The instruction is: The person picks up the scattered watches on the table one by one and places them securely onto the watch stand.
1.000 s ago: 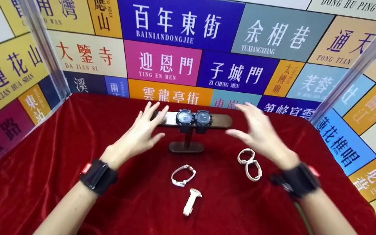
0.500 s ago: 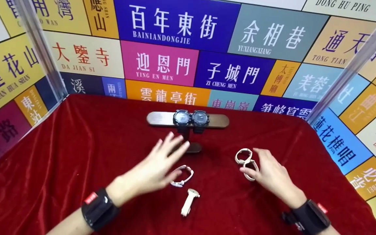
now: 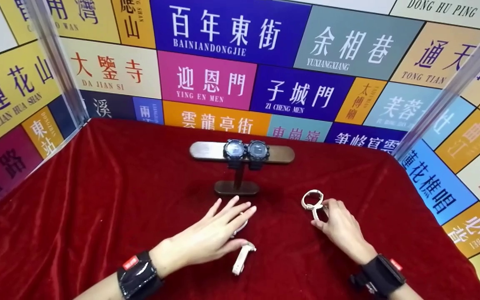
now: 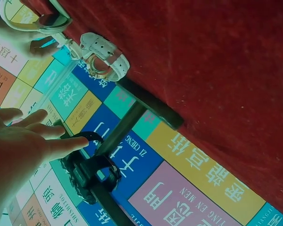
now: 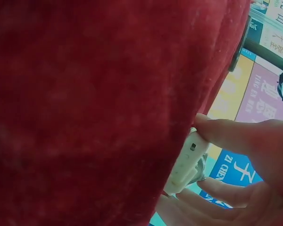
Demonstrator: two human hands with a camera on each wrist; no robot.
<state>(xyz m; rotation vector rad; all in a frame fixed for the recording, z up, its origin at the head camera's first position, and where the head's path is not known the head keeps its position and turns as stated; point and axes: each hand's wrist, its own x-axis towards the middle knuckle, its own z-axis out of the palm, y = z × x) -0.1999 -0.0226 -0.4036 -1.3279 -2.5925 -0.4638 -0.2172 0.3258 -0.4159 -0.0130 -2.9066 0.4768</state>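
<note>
My left hand (image 3: 206, 239) is spread palm down over a white watch (image 3: 241, 228), which its fingers mostly hide; whether they touch it cannot be told. Beside its thumb lies another white watch (image 3: 244, 258), strap fastened. My right hand (image 3: 342, 227) pinches the nearer of two adjoining white watches at the right, its strap (image 3: 316, 213) showing between thumb and fingers. In the right wrist view, thumb and fingertips are round this white watch (image 5: 186, 162). The farther white watch (image 3: 311, 200) stands on edge just beyond it.
A dark T-shaped watch stand (image 3: 202, 151) at the back carries two black watches (image 3: 246, 150) side by side. Red velvet cloth (image 3: 131, 187) covers the table. Sign-covered panels (image 3: 206, 79) and clear corner posts (image 3: 63, 79) enclose the back and sides.
Both hands have come back from the stand and lowered towards the cloth. The left now hovers over or touches a white watch; the right has closed its fingers on one at the right.
</note>
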